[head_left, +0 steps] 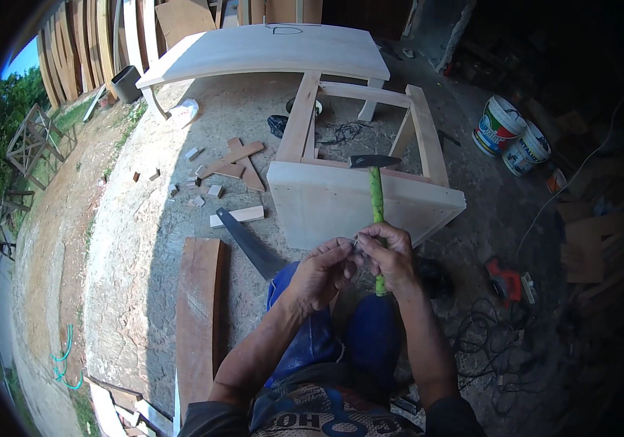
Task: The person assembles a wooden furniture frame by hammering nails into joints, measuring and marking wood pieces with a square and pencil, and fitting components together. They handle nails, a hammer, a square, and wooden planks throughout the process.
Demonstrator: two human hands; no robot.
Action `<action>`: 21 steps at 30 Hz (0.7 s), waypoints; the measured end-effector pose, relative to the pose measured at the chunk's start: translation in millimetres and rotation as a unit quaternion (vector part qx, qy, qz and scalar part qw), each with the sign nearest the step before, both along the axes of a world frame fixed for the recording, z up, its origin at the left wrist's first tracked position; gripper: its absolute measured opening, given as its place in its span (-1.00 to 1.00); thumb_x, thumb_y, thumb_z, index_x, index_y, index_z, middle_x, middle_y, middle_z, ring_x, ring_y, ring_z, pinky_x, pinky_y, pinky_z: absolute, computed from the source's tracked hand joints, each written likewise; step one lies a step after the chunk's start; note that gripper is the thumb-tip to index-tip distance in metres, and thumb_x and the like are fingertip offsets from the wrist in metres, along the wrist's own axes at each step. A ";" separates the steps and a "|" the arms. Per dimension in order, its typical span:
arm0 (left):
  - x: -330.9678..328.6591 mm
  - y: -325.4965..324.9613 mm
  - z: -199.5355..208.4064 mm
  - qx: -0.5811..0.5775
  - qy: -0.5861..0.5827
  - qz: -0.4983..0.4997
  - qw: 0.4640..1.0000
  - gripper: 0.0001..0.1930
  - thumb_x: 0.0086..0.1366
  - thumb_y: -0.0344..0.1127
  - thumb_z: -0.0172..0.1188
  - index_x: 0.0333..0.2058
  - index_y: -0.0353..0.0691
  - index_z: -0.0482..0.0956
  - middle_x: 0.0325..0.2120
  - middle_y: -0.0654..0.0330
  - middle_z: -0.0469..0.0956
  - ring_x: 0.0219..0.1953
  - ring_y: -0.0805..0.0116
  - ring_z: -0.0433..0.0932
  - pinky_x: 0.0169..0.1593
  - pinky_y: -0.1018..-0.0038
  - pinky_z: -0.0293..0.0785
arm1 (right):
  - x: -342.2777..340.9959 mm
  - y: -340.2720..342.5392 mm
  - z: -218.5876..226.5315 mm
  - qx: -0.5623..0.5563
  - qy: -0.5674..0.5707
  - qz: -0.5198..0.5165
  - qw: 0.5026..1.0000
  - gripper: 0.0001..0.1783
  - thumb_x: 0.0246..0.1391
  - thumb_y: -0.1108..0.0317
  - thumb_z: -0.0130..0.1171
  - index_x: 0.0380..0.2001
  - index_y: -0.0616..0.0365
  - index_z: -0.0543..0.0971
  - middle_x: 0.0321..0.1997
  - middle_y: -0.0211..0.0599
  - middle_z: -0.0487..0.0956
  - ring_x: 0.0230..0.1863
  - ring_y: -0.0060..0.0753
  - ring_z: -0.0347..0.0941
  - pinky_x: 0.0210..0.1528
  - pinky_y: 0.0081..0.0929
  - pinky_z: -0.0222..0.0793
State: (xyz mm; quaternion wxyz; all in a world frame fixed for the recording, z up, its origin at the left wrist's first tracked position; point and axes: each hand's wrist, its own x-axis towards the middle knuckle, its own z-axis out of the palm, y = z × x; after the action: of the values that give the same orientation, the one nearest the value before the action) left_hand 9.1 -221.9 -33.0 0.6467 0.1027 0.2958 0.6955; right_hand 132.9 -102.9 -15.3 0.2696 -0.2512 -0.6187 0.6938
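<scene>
A hammer with a dark head and a green handle point(377, 197) stands nearly upright in my right hand point(391, 256), which is closed round the lower handle. My left hand point(323, 271) is closed in a pinch, its fingertips meeting those of the right over my lap. Something small, perhaps thin and metallic, is between the fingertips, too small to make out. Just beyond the hands is a pale wooden piece of furniture point(326, 200), with a flat panel facing me and an open frame behind. The hammer's head overlaps the panel's upper edge in view.
A long pale table point(275, 52) stands at the back. To my left are a handsaw point(248, 244), a brown plank point(197, 306) and wood offcuts point(235, 162). On the right are paint buckets point(500, 125), a red power tool point(503, 280) and tangled cables point(483, 335).
</scene>
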 end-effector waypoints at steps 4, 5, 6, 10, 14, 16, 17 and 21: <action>-23.9 -3.0 -18.5 0.040 0.084 -0.017 0.996 -0.84 0.49 -0.24 0.09 -0.20 -0.19 0.55 -0.40 0.27 0.60 -0.56 0.62 0.33 -0.58 0.67 0.11 | -13.3 -4.4 5.7 0.001 -0.009 0.020 1.000 -0.89 0.23 0.41 0.27 -0.28 0.25 0.64 -0.48 -0.49 0.53 -0.62 -0.79 0.32 -0.65 -0.72 0.21; -28.2 -3.7 -21.4 0.046 0.082 -0.023 0.995 -0.86 0.49 -0.27 0.10 -0.21 -0.19 0.56 -0.40 0.27 0.60 -0.57 0.63 0.30 -0.58 0.67 0.08 | -16.6 -5.2 7.9 -0.002 -0.016 0.028 0.999 -0.88 0.23 0.41 0.27 -0.26 0.26 0.64 -0.45 -0.48 0.54 -0.59 -0.78 0.35 -0.62 -0.71 0.23; -29.3 -4.3 -21.6 0.043 0.053 -0.011 0.998 -0.85 0.49 -0.27 0.10 -0.20 -0.19 0.56 -0.40 0.27 0.59 -0.57 0.62 0.32 -0.57 0.66 0.12 | -19.0 -4.7 6.8 0.032 -0.029 0.031 0.999 -0.87 0.22 0.42 0.28 -0.24 0.28 0.63 -0.42 -0.46 0.54 -0.53 -0.74 0.37 -0.57 -0.67 0.28; -29.7 -3.1 -28.7 0.098 -0.093 0.054 0.989 -0.82 0.50 -0.28 0.07 -0.18 -0.24 0.58 -0.33 0.21 0.62 -0.43 0.49 0.49 -0.40 0.59 0.39 | -29.6 -5.3 5.9 0.214 -0.038 0.020 0.976 -0.79 0.17 0.48 0.31 -0.14 0.30 0.62 -0.32 -0.35 0.52 -0.35 -0.59 0.45 -0.36 -0.52 0.41; -31.4 0.3 -29.8 0.136 -0.217 0.164 0.953 -0.79 0.51 -0.30 0.00 -0.18 -0.26 0.57 -0.08 0.02 0.64 -0.08 0.20 0.65 -0.01 0.29 0.62 | -30.3 -22.1 10.8 0.373 -0.049 -0.031 0.926 -0.78 0.13 0.53 0.30 -0.13 0.22 0.61 -0.31 -0.24 0.50 -0.32 -0.40 0.51 -0.27 -0.42 0.46; -32.5 2.5 -33.3 0.139 -0.245 0.175 0.943 -0.78 0.52 -0.29 -0.03 -0.19 -0.25 0.58 0.04 -0.05 0.59 0.06 0.11 0.60 0.11 0.18 0.57 | -23.6 -32.2 7.7 0.377 -0.055 -0.033 0.924 -0.79 0.11 0.54 0.31 -0.16 0.20 0.60 -0.29 -0.20 0.51 -0.30 -0.29 0.53 -0.27 -0.38 0.47; -32.7 3.0 -35.3 0.140 -0.258 0.181 0.938 -0.77 0.53 -0.29 -0.04 -0.19 -0.24 0.58 0.10 -0.08 0.56 0.14 0.06 0.57 0.18 0.13 0.55 | -21.1 -36.4 5.5 0.378 -0.058 -0.034 0.923 -0.80 0.11 0.55 0.31 -0.18 0.19 0.60 -0.28 -0.17 0.51 -0.29 -0.24 0.54 -0.27 -0.36 0.47; -26.7 3.5 -39.3 0.196 -0.261 0.173 0.929 -0.77 0.53 -0.25 -0.05 -0.17 -0.21 0.56 0.20 -0.02 0.49 0.28 0.05 0.42 0.32 0.11 0.40 | -24.5 -50.0 -2.3 0.382 -0.053 -0.021 0.922 -0.76 0.04 0.45 0.41 -0.22 0.19 0.58 -0.30 -0.16 0.53 -0.27 -0.15 0.55 -0.24 -0.28 0.48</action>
State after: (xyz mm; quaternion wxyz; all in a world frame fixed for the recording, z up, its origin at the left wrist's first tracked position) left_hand -17.6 -218.4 -72.3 0.5379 -0.0102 -0.0129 0.8429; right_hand 108.4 -152.8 -17.6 0.3266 -0.1786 -0.8446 0.3848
